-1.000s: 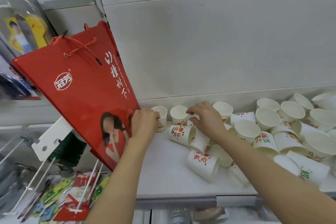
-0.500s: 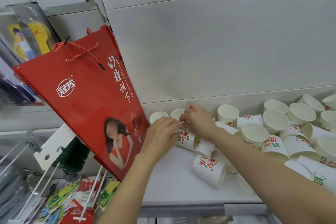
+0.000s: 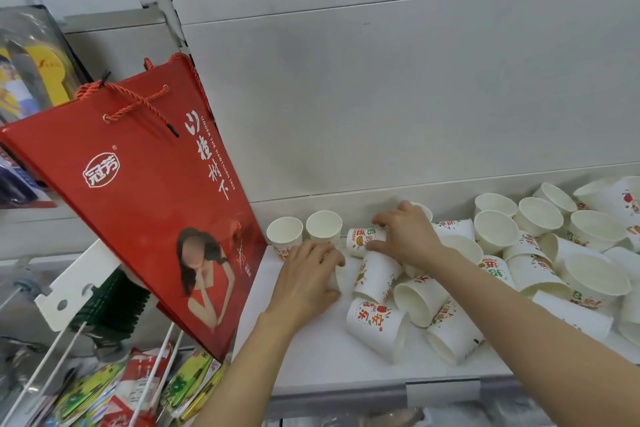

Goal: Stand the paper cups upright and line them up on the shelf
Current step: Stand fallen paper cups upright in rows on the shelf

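A: What are the fingers doing?

B: The fingers of the right hand (image 3: 405,236) are curling around a lying cup (image 3: 363,238) with orange print, and the thumb is pressing its near side. The left hand (image 3: 308,274) is wrapping a white cup (image 3: 336,277); this cup is mostly hidden, so I cannot tell if it is standing or lying.

A: Where are the other cups sitting?

B: Two upright cups (image 3: 284,233) are standing side by side at the far left of the white shelf (image 3: 311,350), just beside a red gift bag (image 3: 145,204). A pile of tipped cups (image 3: 377,322) is lying near the hands, and more cups (image 3: 540,215), many with the mouth up, are crowding at the right.
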The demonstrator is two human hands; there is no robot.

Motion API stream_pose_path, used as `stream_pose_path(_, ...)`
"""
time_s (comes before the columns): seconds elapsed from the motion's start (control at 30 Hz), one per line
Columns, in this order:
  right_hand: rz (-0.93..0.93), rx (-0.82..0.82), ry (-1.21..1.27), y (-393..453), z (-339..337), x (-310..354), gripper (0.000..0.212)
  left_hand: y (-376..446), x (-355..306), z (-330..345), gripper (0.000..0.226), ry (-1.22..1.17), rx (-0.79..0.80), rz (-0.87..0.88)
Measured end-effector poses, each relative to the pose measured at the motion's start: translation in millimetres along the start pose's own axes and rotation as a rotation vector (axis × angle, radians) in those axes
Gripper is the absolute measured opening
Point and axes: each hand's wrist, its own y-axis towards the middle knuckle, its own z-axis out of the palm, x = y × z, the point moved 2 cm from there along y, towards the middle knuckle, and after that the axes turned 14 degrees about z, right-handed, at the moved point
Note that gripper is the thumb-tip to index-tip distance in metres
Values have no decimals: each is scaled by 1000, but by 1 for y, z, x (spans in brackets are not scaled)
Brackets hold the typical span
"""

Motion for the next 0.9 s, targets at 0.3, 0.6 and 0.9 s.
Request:
stream_pose_path(0.3,18,246,-280,16,8,9,37,-43,7,-20,75,-312,-374,-483)
stream_pose_path(0.6,15,126,-27,13,-4,14,61,-52,8,-13,63,-387,-558,-725)
stream_pose_path(0.9,-94,105,-307,28,-11,42,62,-61,-16,-24,88,-298,-578,-608)
